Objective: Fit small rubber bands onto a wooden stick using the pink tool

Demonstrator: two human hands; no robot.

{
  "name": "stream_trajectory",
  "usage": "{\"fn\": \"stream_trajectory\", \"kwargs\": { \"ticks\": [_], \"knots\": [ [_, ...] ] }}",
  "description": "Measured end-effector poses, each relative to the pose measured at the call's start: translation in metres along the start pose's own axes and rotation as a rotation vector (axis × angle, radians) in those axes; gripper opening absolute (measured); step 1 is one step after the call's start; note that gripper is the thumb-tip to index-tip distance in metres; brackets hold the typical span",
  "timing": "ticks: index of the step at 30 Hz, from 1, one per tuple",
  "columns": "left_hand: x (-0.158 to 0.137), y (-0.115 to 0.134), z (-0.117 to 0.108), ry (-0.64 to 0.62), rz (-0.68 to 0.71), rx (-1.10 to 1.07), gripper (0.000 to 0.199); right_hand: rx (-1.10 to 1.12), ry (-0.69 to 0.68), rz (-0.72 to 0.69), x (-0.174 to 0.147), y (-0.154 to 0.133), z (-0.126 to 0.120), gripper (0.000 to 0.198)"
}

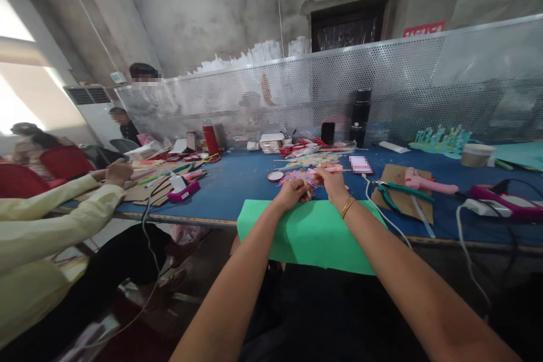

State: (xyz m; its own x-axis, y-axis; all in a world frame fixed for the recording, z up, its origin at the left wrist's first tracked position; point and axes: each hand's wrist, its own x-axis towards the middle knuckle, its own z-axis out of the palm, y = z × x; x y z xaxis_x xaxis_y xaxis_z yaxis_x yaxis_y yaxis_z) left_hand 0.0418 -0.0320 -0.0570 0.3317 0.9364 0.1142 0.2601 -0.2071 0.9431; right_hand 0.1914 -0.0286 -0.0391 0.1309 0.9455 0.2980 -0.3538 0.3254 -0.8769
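Note:
My left hand [292, 194] is closed around a short, pale tan stick-like piece [304, 176] that stands up from the fingers. My right hand [331, 182], with a gold bracelet [347, 207] at the wrist, pinches a slim pink stick with a thin tip [337, 169]. Its left end comes close to the tan piece; I cannot tell if they touch. Around both hands lies a heap of small pink and purple strips [287, 177]. A green sheet [314, 232] hangs over the table edge beneath my forearms.
Right of my hands are a phone [360, 164], teal pliers [409, 192], a pink glue gun [432, 182] and a purple power strip [504, 203] with cables. Behind stand a black bottle [361, 119] and perforated screen [288, 96]. A co-worker's yellow sleeve [72, 212] is at left.

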Motion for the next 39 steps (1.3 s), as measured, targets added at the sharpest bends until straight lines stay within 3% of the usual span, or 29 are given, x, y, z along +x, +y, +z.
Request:
{"fn": "stream_trajectory", "kwargs": {
  "ticks": [4,10,15,20,25,30,39],
  "knots": [
    [-0.0006,0.0012,0.0005,0.0,-0.007,0.001,0.027,0.022,-0.068,0.013,-0.0001,0.0003,0.001,0.021],
    [-0.0008,0.0017,0.0004,0.009,-0.015,0.014,0.029,0.015,0.005,0.005,0.0005,0.0008,0.0007,0.02],
    [-0.0013,0.0024,0.0008,0.0,-0.01,-0.004,0.03,0.024,-0.072,0.005,-0.0003,0.0013,0.0013,0.022],
    [-0.0015,0.0022,0.0004,-0.002,-0.013,-0.003,0.029,0.012,0.009,-0.007,-0.0006,-0.0008,0.0014,0.024],
    [-0.0005,0.0009,0.0004,0.0,-0.01,-0.009,0.027,0.019,-0.075,0.025,-0.0013,-0.0007,0.0025,0.026],
    [-0.0001,0.0008,0.0009,0.0,-0.017,-0.007,0.027,0.005,-0.011,-0.003,0.0002,0.0,0.0009,0.027],
    [-0.0013,0.0032,0.0008,-0.007,-0.009,0.002,0.027,0.038,-0.064,0.028,-0.002,-0.0014,0.005,0.027]
  ]
}}
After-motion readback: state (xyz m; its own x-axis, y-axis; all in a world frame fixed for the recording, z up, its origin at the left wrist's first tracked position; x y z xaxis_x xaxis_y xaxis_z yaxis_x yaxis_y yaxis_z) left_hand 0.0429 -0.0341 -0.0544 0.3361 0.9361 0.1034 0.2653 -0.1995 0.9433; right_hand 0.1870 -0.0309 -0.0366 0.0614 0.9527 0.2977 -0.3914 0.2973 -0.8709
